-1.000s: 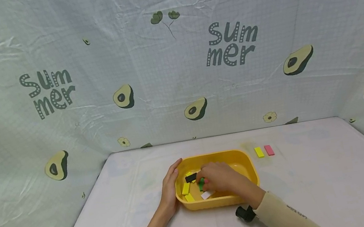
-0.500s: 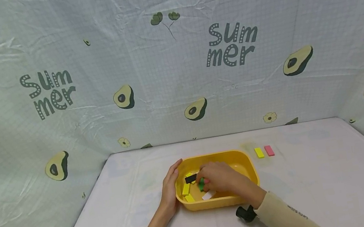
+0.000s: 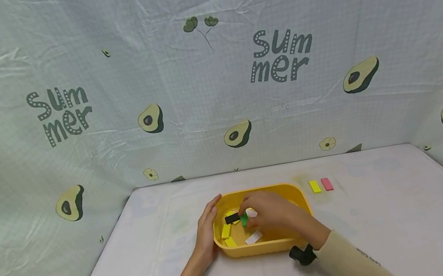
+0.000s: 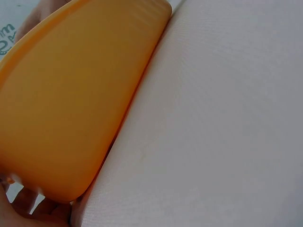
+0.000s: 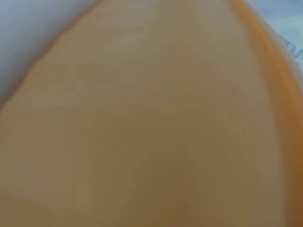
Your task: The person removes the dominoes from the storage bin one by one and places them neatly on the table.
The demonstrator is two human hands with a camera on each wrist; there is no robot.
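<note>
Steady the tray (image 3: 266, 247) with the straight-fingered left hand (image 3: 207, 227), handling gently the green block (image 3: 244, 219) pinched in the right hand (image 3: 270, 211) grip.

I have room straight up from the right fingers (image 3: 245, 205), out through the top of the open yellow-orange plastic tray (image 3: 267, 246). Just left of them, a black rectangular block (image 3: 232, 218) bars a low sweep, with yellow rectangular blocks (image 3: 226, 231) beyond; a white rectangular block (image 3: 253, 237) obstructs their near side. Farther left, I meet the tray wall and the left fingers (image 3: 209, 209). Rightward, past the knuckles, bare tray floor leaves me space.
</note>
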